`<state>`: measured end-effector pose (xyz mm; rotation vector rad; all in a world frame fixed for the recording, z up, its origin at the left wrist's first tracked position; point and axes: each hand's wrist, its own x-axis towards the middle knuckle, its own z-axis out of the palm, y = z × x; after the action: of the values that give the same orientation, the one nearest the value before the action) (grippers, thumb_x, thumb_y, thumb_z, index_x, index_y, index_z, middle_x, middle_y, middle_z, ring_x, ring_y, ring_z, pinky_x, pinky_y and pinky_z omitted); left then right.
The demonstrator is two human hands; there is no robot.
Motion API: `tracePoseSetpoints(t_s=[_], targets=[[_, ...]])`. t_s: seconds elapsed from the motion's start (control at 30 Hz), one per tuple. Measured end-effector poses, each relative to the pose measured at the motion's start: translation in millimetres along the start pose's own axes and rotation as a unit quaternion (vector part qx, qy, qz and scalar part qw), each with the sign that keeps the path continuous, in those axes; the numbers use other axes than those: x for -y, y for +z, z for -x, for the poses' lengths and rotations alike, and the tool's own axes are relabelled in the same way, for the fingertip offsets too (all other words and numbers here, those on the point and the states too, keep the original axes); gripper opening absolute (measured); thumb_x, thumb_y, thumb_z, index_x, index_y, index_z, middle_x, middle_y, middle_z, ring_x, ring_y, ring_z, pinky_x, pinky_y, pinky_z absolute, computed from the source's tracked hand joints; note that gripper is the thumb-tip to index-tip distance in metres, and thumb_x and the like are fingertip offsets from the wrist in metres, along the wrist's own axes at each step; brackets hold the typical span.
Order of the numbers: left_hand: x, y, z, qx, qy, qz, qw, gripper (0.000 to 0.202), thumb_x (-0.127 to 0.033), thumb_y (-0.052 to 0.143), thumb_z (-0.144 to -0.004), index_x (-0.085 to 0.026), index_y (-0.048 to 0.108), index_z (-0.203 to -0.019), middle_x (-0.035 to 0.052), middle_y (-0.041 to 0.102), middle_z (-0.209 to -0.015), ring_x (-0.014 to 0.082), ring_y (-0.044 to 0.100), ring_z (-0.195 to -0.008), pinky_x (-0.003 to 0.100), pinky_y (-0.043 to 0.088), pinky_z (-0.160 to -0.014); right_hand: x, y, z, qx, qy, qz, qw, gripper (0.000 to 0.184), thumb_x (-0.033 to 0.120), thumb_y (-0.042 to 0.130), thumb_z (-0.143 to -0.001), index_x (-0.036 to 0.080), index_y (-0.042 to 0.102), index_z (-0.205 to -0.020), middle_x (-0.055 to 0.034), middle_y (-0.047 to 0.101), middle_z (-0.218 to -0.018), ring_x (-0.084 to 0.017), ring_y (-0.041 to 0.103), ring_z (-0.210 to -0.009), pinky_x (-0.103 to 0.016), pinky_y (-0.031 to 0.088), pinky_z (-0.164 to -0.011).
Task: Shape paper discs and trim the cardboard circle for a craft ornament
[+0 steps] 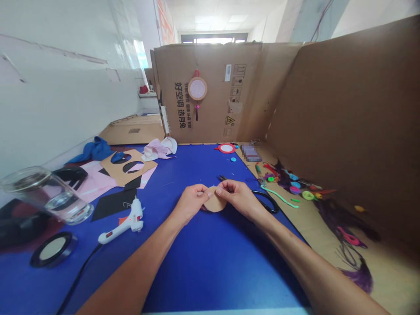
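Note:
A round tan cardboard disc [215, 204] is held between both hands over the blue table. My left hand [193, 199] pinches its left edge, thumb on the upper face. On the opposite side, my right hand [239, 197] grips the disc's upper right edge, also with the thumb on top. The fingers beneath the disc are hidden. Beside and partly behind my right hand lie black-handled scissors [267, 202], their tips showing just above my knuckles. A white glue gun [126, 223] with a lit red light rests on the table to the left of my left hand.
Left are a glass of water [49, 197], a roll of tape [52, 250], black card [113, 205] and cut cardboard [126, 168]. A red-rimmed disc [226, 148] lies at the back. Tassels and beads [295, 186] litter the right; cardboard walls [249, 113] enclose the table.

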<state>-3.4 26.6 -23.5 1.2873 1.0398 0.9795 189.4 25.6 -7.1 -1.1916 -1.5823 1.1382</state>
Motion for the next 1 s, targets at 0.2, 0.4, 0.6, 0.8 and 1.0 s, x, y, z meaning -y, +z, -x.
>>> tracePoseSetpoints(t_s=[0.2, 0.4, 0.6, 0.8, 1.0], targets=[[-2.9, 1.8, 1.2, 0.013, 0.008, 0.0, 1.0, 0.038, -0.051, 0.08, -0.076, -0.017, 0.063, -0.079, -0.0013, 0.064, -0.065, 0.0106, 0.059, -0.056, 0.021, 0.047, -0.053, -2.9, 1.0, -0.1, 0.01, -0.001, -0.01, 1.0, 0.039, 0.055, 0.073, -0.078, 0.017, 0.065, -0.08, -0.0005, 0.062, -0.074, -0.014, 0.051, -0.066, -0.027, 0.04, -0.064], [-0.9, 2.1, 0.8, 0.014, 0.009, -0.005, 1.0, 0.04, -0.052, 0.08, -0.076, -0.016, 0.064, -0.08, -0.0007, 0.064, -0.067, 0.011, 0.06, -0.057, 0.022, 0.048, -0.054, -5.9, -0.3, -1.5, 0.004, -0.002, -0.003, 1.0, 0.038, 0.055, 0.074, -0.077, 0.017, 0.065, -0.077, -0.0004, 0.063, -0.071, -0.014, 0.05, -0.065, -0.027, 0.039, -0.063], [-2.2, 1.9, 1.2, 0.017, 0.005, -0.002, 1.0, 0.04, -0.052, 0.081, -0.075, -0.016, 0.065, -0.084, 0.0013, 0.068, -0.069, 0.0127, 0.063, -0.059, 0.023, 0.051, -0.056, -6.6, -0.2, -2.8, -0.014, 0.012, -0.041, 0.999, 0.038, 0.054, 0.078, -0.073, 0.018, 0.066, -0.077, 0.0006, 0.062, -0.07, -0.013, 0.049, -0.063, -0.027, 0.038, -0.061], [-1.6, 0.0, -1.2, 0.006, 0.014, -0.011, 1.0, 0.035, -0.047, 0.08, -0.076, -0.016, 0.064, -0.081, 0.0013, 0.068, -0.066, 0.012, 0.062, -0.056, 0.022, 0.049, -0.054, -7.7, 0.1, -4.7, -0.006, 0.022, -0.088, 0.996, 0.043, 0.058, 0.08, -0.072, 0.018, 0.066, -0.079, 0.0021, 0.059, -0.069, -0.012, 0.048, -0.062, -0.027, 0.038, -0.062], [-1.1, -0.7, -1.2, -0.01, 0.008, -0.013, 1.0, 0.032, -0.045, 0.079, -0.076, -0.017, 0.063, -0.078, 0.0005, 0.066, -0.064, 0.0122, 0.061, -0.054, 0.022, 0.048, -0.052, -4.5, -2.4, -3.0, 0.002, 0.006, -0.075, 0.997, 0.046, 0.063, 0.073, -0.081, 0.018, 0.065, -0.085, 0.0018, 0.059, -0.073, -0.013, 0.05, -0.065, -0.026, 0.04, -0.062]])
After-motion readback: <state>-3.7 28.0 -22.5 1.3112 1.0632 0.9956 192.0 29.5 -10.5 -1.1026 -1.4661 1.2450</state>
